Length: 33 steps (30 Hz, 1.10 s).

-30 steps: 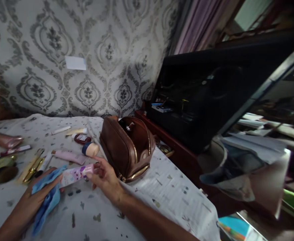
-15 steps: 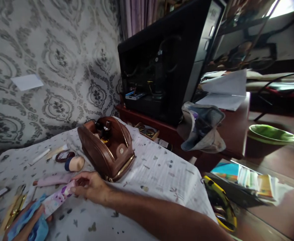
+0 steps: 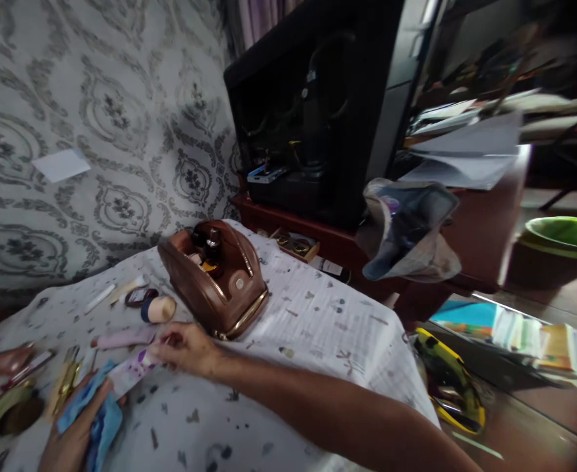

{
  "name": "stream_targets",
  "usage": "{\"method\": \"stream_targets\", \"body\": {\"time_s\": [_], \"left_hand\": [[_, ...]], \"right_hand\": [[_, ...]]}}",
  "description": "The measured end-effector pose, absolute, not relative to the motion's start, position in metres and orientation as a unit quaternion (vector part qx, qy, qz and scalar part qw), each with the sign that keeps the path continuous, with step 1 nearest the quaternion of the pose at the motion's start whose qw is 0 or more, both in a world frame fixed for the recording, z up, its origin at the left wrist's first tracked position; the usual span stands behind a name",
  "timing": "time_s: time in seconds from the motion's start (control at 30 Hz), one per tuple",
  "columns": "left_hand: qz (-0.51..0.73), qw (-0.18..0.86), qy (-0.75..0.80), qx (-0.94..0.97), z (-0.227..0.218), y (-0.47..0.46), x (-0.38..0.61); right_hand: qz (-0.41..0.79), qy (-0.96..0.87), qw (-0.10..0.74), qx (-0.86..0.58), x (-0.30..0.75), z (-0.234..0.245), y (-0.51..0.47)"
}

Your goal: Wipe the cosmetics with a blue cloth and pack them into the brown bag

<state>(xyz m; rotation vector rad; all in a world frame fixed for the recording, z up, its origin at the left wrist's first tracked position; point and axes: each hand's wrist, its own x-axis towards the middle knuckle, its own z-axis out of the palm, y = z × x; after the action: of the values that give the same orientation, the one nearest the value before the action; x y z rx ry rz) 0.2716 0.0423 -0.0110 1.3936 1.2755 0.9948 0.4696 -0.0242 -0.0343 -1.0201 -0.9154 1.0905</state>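
Narrow grips at both ends hold a pink-and-white squeeze tube (image 3: 127, 375), tilted with its upper end towards two o'clock. With that tube as the centre of the dial, the right hand (image 3: 189, 349) is between two and three o'clock, thumb and fingers drawn close together at the upper end. From eight o'clock the left hand (image 3: 78, 419) wraps the lower end, a blue cloth (image 3: 109, 423) bunched in its grip and against the tube; its fingertips are partly hidden, so their exact spacing cannot be told.

Just beyond, at twelve o'clock, lies a pale pink tube (image 3: 124, 337) on the printed white cover (image 3: 313, 341). Farther out come a white stick (image 3: 100, 299) at eleven, a dark red bottle (image 3: 139, 297) just past twelve and a beige bottle with a navy cap (image 3: 163, 309) at one. Between one and two stands a brown cosmetic bag (image 3: 195, 294), unzipped, with bottles inside. At nine o'clock, near the left hand, lie blurred gold-coloured tubes (image 3: 65, 387).
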Motion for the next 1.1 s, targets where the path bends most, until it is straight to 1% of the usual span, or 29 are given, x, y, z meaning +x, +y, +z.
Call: {"method": "stream_targets", "body": {"time_s": [0.03, 0.1, 0.17, 0.23, 0.47, 0.73, 0.97, 1.1], "left_hand": [[0.398, 0.521, 0.514, 0.554, -0.009, 0.037, 0.276], [0.422, 0.536, 0.495, 0.538, -0.006, 0.031, 0.282], [0.412, 0.551, 0.466, 0.556, -0.006, 0.032, 0.284], [0.416, 0.554, 0.455, 0.560, -0.008, 0.036, 0.283], [0.410, 0.573, 0.432, 0.563, -0.017, 0.044, 0.275], [0.376, 0.575, 0.429, 0.587, -0.014, 0.044, 0.273], [0.380, 0.591, 0.409, 0.582, -0.018, 0.048, 0.271], [0.372, 0.591, 0.391, 0.599, -0.020, 0.050, 0.270]], "right_hand": [[0.475, -0.403, 0.637, -0.454, 0.469, -0.034, -0.024], [0.456, -0.408, 0.638, -0.467, 0.469, -0.032, -0.026], [0.458, -0.408, 0.648, -0.451, 0.469, -0.030, -0.027], [0.456, -0.402, 0.660, -0.442, 0.471, -0.029, -0.027], [0.482, -0.405, 0.647, -0.431, 0.471, -0.028, -0.028], [0.461, -0.442, 0.598, -0.484, 0.470, -0.031, -0.027], [0.477, -0.430, 0.609, -0.465, 0.469, -0.028, -0.027], [0.466, -0.447, 0.594, -0.481, 0.468, -0.029, -0.028]]}}
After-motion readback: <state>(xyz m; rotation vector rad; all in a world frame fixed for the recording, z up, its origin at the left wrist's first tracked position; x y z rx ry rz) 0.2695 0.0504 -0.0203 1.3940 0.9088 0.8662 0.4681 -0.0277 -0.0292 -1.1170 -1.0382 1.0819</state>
